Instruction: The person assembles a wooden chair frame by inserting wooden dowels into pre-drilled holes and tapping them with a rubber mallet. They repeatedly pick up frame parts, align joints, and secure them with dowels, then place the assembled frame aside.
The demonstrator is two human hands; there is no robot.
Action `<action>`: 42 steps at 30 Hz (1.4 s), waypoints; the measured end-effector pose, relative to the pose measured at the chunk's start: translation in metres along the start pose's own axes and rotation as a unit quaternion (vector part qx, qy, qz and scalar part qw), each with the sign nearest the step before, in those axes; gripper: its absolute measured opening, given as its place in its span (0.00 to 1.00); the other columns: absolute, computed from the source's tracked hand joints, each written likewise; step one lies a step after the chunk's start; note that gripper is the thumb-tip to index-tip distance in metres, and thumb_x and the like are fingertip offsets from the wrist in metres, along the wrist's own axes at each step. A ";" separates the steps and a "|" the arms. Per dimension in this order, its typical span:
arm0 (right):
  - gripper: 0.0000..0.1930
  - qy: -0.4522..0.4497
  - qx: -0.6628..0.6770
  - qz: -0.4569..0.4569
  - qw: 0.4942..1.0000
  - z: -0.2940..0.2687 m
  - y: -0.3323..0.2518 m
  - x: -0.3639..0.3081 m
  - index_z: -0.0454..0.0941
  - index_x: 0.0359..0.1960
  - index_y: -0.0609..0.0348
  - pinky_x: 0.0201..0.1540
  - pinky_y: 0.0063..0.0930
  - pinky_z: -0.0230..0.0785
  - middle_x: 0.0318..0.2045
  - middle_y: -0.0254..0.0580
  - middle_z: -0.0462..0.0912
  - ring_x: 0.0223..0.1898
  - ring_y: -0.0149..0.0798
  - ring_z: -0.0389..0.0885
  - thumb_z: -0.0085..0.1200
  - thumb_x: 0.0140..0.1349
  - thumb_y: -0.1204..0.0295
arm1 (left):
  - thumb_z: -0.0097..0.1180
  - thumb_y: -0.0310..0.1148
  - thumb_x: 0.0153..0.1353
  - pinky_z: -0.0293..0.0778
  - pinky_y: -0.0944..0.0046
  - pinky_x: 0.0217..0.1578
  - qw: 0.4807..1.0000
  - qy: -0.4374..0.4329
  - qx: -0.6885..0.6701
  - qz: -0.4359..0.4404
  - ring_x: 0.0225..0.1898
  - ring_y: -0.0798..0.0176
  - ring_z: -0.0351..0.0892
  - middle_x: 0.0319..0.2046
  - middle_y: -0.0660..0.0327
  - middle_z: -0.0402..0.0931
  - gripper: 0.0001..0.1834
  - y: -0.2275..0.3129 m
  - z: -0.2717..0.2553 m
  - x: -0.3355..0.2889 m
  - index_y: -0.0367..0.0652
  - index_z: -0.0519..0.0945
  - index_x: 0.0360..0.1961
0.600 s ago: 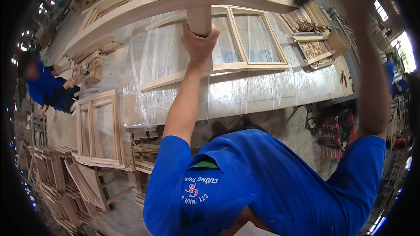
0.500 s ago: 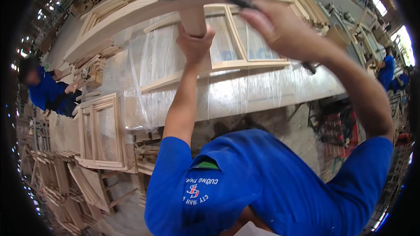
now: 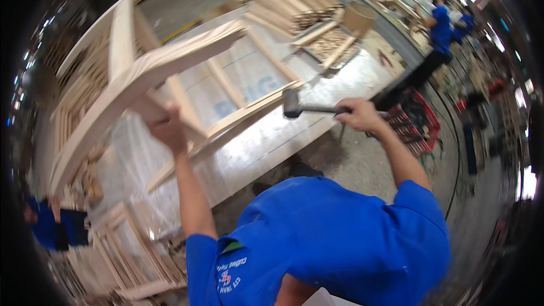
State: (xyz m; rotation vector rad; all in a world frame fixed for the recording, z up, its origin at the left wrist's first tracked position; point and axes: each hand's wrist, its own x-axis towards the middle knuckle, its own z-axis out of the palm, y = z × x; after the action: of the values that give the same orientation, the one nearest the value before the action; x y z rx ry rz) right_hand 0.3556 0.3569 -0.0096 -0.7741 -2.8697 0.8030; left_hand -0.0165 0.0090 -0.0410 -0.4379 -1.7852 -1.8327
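Observation:
My left hand (image 3: pixel 169 131) is closed around a straight crosspiece (image 3: pixel 148 106) of a pale wooden frame. This frame's broad curved rail (image 3: pixel 153 67) stands tilted above the table, its far end raised to the upper left. In my right hand (image 3: pixel 360 114), a hammer (image 3: pixel 292 104) with a dark, blocky head is held by its handle, out over the table's near edge. The hammer head is apart from the wood. Beneath the raised piece, another slatted wooden frame (image 3: pixel 253 114) lies flat on the plastic-covered table (image 3: pixel 249 153).
Wooden strips (image 3: pixel 283 3) are stacked at the table's far end, beside a round tan container (image 3: pixel 359 17) and a tray of small wooden pegs (image 3: pixel 331 45). A red tool crate (image 3: pixel 429 119) stands right. Co-workers in blue are at far right (image 3: pixel 441 25) and lower left (image 3: pixel 48 229).
My right hand has brought the hammer down and away from above the rail, toward the table's near edge. The held frame now sits farther left and more tilted; the whole view has turned.

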 end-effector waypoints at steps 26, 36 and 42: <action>0.22 -0.019 -0.168 -0.334 0.927 -0.021 0.270 0.329 0.78 0.53 0.55 0.64 0.50 0.65 0.44 0.46 0.80 0.53 0.54 0.78 0.64 0.54 0.74 | 0.65 0.36 0.68 0.78 0.57 0.55 0.927 0.043 0.358 -0.107 0.50 0.58 0.83 0.53 0.50 0.81 0.23 0.048 0.001 -0.011 0.30 0.77 0.57; 0.02 0.029 0.409 -0.497 0.765 -0.118 -0.012 0.240 0.74 0.38 0.58 0.26 0.21 0.65 0.31 0.33 0.74 0.26 0.25 0.73 0.55 0.70 0.77 | 0.63 0.36 0.73 0.77 0.64 0.52 0.949 0.053 0.300 0.083 0.52 0.63 0.82 0.49 0.56 0.84 0.17 0.226 0.019 0.011 0.37 0.82 0.56; 0.13 -0.140 0.613 -0.352 0.693 0.013 -0.137 0.173 0.78 0.25 0.59 0.23 0.23 0.65 0.23 0.29 0.79 0.24 0.22 0.76 0.67 0.66 0.70 | 0.56 0.47 0.76 0.76 0.64 0.52 0.918 -0.221 0.298 0.137 0.51 0.62 0.82 0.48 0.59 0.84 0.20 0.255 0.076 0.041 0.40 0.86 0.51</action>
State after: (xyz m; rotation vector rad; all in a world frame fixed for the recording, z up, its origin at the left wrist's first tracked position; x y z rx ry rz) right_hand 0.1402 0.3336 0.0356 0.6066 -1.6757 2.2457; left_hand 0.0890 0.0834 0.1957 -0.8471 -2.3188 -0.9682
